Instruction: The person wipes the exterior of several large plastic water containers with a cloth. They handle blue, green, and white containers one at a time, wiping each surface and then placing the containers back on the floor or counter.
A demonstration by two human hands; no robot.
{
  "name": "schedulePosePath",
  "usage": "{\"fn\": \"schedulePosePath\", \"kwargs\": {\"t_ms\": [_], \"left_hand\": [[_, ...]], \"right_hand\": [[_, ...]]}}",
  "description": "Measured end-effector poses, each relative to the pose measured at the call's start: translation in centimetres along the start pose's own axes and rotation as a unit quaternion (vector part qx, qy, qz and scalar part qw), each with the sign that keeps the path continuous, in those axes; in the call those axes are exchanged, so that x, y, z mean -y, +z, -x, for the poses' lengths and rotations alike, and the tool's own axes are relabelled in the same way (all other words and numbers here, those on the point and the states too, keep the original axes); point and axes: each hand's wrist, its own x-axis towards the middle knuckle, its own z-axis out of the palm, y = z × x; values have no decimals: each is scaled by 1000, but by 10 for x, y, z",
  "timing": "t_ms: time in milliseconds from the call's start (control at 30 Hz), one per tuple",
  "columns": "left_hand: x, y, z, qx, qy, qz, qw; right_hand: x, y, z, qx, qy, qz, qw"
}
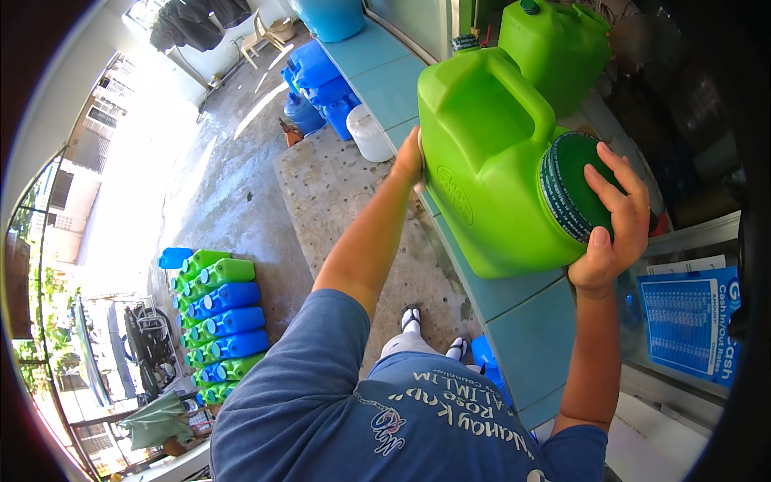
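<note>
A bright green plastic water jug [476, 175] with a moulded handle is tilted between my hands at the blue-tiled counter [524, 301]. Its wide dark green cap [581, 181] faces right and wears a printed seal band. A small dark cap [465, 43] tops the far end. My left hand [411, 158] grips the jug's left side, its fingers mostly hidden behind it. Something pale, perhaps a cloth, shows beside that hand. My right hand [620, 223] clasps the wide cap's rim, fingers over its face. Whether the jug's underside touches the tiles is hidden.
Another green jug [554, 54] stands just beyond. Blue containers [319, 78] and a white bucket [368, 135] line the counter's left side. Stacked green and blue jugs [226, 325] occupy the floor at left. A printed blue sign [686, 325] is behind glass at right.
</note>
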Motion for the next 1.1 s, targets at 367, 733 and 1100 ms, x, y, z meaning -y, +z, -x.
{"fn": "schedulePosePath", "kwargs": {"t_ms": [367, 733, 1100], "left_hand": [[139, 94, 174, -189, 274, -144, 932], [-30, 242, 256, -40, 590, -314, 742], [-87, 298, 331, 335, 445, -349, 753]], "right_hand": [[2, 1, 2, -25, -10, -18, 999], [15, -20, 2, -2, 38, 7, 999], [94, -86, 96, -106, 153, -185, 965]]}}
